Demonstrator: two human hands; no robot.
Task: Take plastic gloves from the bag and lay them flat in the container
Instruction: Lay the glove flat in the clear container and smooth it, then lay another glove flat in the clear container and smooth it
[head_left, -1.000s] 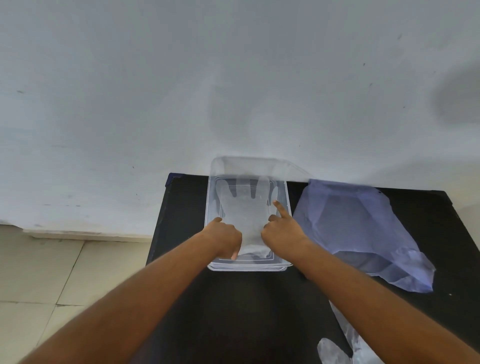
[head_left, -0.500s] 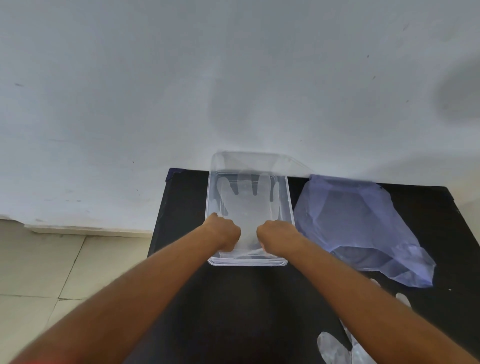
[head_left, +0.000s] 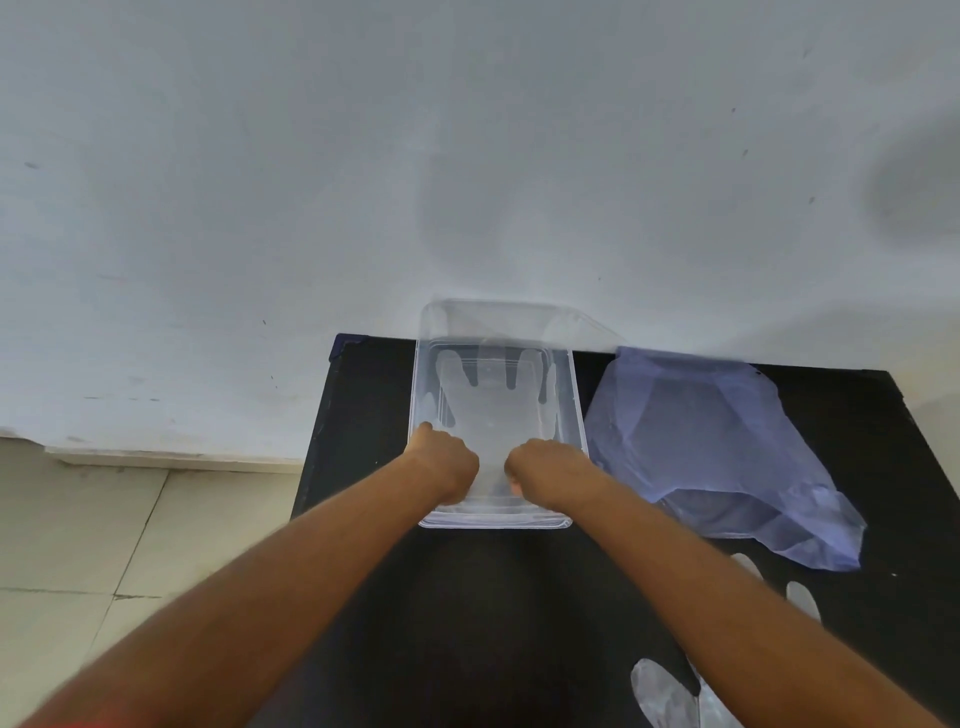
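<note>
With curled fingers, our left hand (head_left: 448, 465) and right hand (head_left: 540, 467) press the glove (head_left: 491, 410) flat in the container (head_left: 575, 395); next, we judge, another comes from the bag (head_left: 717, 441).

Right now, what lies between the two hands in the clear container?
In the head view, only the flat transparent plastic glove spans the gap between left hand and right hand.

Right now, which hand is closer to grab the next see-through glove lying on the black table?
Probably the right hand: the loose clear plastic glove lies beside the right forearm; the left hand is farther.
</note>
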